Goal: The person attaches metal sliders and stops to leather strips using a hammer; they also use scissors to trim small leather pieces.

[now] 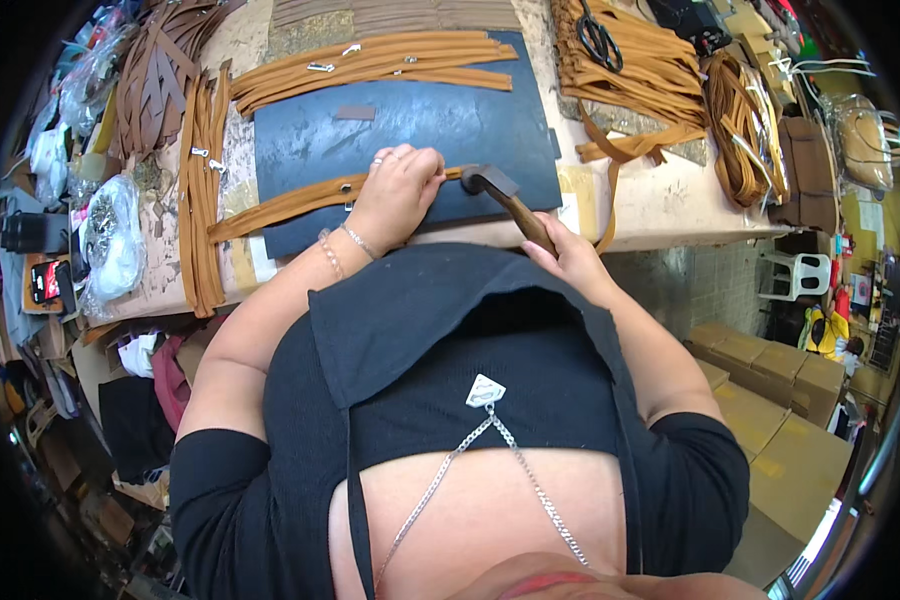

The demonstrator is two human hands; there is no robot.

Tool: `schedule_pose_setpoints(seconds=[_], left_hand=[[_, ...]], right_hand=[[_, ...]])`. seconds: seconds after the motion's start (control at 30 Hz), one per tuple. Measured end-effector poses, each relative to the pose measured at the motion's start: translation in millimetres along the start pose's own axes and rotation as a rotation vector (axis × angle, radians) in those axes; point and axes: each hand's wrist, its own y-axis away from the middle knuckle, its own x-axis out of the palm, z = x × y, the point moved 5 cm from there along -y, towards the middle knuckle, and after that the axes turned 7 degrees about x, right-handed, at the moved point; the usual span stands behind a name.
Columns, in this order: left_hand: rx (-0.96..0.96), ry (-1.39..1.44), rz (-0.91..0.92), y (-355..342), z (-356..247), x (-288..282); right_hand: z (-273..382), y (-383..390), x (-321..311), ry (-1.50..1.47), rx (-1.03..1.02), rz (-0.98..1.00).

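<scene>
A tan zipper strip (288,204) with metal sliders lies across the front of a dark mat (305,140). My left hand (400,190) is closed on this strip near its right end, fingers bent down over it. In my right hand (570,255) is the wooden handle of a hammer (518,212). The hammer's metal head is down at the strip's right end, just right of my left fingers; whether it touches cannot be made out. Further back on the mat lie more tan zipper strips (430,78) with sliders and a small brown leather piece (355,113).
Left of the mat hang more zipper strips (202,200) over the table edge, with brown leather strips (165,80) behind. At right lie bundled tan strips (635,60), black scissors (598,42) and a coiled bundle (745,135). Cardboard boxes (780,430) stand below right.
</scene>
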Motion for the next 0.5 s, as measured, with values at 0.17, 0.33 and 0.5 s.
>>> schedule_pose_setpoints(seconds=[0.17,0.33,0.5], left_hand=[[0.044,-0.022,-0.002,-3.1,-3.3,-2.6],[0.057,-0.048,-0.019,-4.9,1.8,-0.2],[0.114,-0.187,0.102,-15.6,-5.3,7.5]], right_hand=[[12.3,11.7,-13.1,-0.178,-0.233,-0.240],[16.8,-6.9,-11.3,-0.394,0.430,0.137],[-5.4,-30.8,-62.8,-0.073,-0.049,-0.474]])
